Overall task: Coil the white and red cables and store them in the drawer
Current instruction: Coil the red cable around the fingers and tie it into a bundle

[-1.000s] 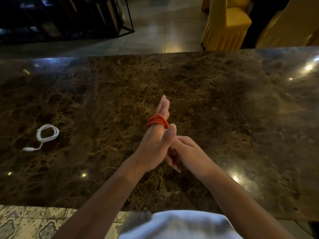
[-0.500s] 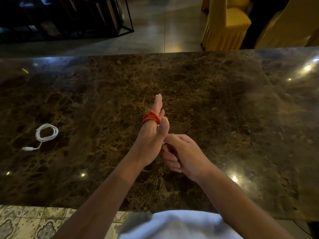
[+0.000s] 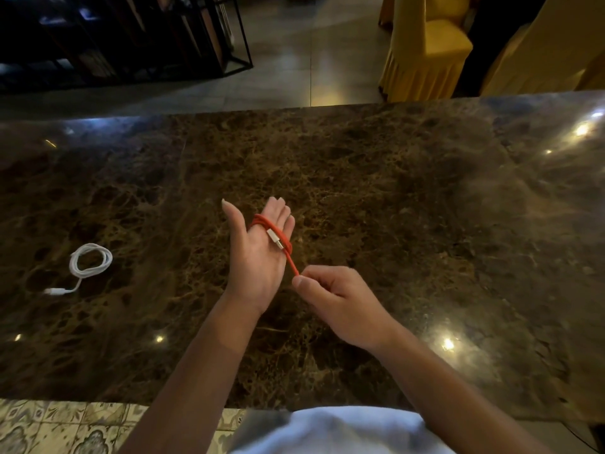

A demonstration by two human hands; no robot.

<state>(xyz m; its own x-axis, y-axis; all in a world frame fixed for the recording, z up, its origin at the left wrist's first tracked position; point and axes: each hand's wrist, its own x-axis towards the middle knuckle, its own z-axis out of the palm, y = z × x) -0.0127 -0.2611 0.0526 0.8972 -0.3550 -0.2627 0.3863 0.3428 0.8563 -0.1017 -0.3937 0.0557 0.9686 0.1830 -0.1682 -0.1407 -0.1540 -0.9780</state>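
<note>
The red cable (image 3: 284, 244) is wound in loops around the fingers of my left hand (image 3: 255, 257), which is held flat, palm up, above the middle of the table. A silver plug of the cable lies across the palm side of the fingers. My right hand (image 3: 334, 296) pinches the cable's free end just right of the left palm, pulling it taut. The white cable (image 3: 90, 261) lies coiled on the marble table (image 3: 393, 198) at the left, its plug end trailing toward the near edge. No drawer is in view.
Yellow-covered chairs (image 3: 425, 50) stand beyond the table's far right edge. A dark metal-framed shelf (image 3: 131, 37) stands on the floor at the far left. Patterned tiles (image 3: 49, 424) show below the near edge.
My left hand has turned from edge-on to palm up, showing the silver plug. My right hand has come out from behind it to the right, drawing the red cable's end out.
</note>
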